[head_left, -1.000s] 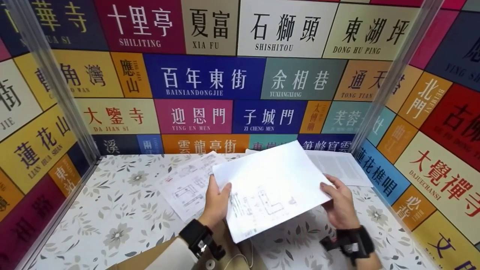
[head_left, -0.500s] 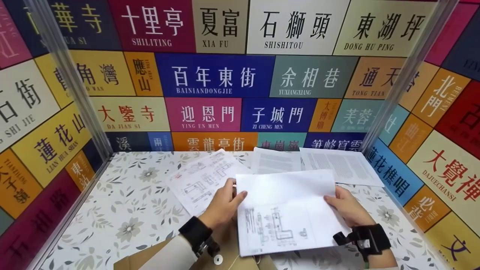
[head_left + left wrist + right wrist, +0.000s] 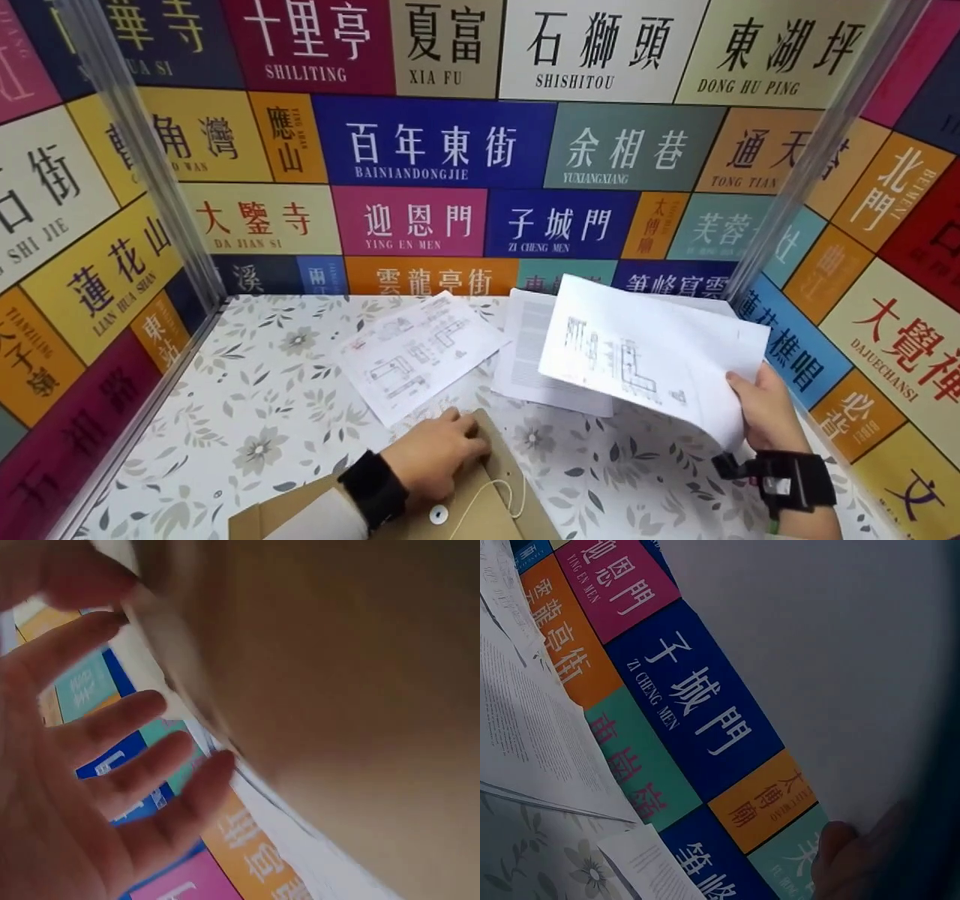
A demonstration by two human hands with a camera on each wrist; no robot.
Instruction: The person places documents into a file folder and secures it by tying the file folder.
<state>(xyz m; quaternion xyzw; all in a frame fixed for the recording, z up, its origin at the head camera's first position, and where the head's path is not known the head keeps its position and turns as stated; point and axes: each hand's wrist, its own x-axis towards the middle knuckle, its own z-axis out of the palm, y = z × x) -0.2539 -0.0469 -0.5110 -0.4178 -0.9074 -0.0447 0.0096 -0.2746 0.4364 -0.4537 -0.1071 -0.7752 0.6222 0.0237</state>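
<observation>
My right hand (image 3: 766,411) pinches a printed sheet of paper (image 3: 660,349) by its right edge, thumb on top. The sheet bears a line drawing and sags at its lower right; in the right wrist view its plain underside fills much of the frame. My left hand (image 3: 439,456) is at the upper part of a brown paper envelope (image 3: 457,506) with a string and a white button. In the left wrist view, thumb and forefinger meet at the edge of the brown envelope (image 3: 360,690), while the other fingers (image 3: 169,806) are spread loosely beside it.
A sheet with drawings (image 3: 420,356) lies at the middle left of the flower-patterned table (image 3: 225,420). Stapled-looking text pages (image 3: 525,367) lie at the back, partly under the raised sheet. Walls with coloured name panels (image 3: 435,142) close in the back and both sides.
My left hand has let go of the printed sheet and come down to the envelope. My right hand has carried the sheet up and to the right, over the text pages.
</observation>
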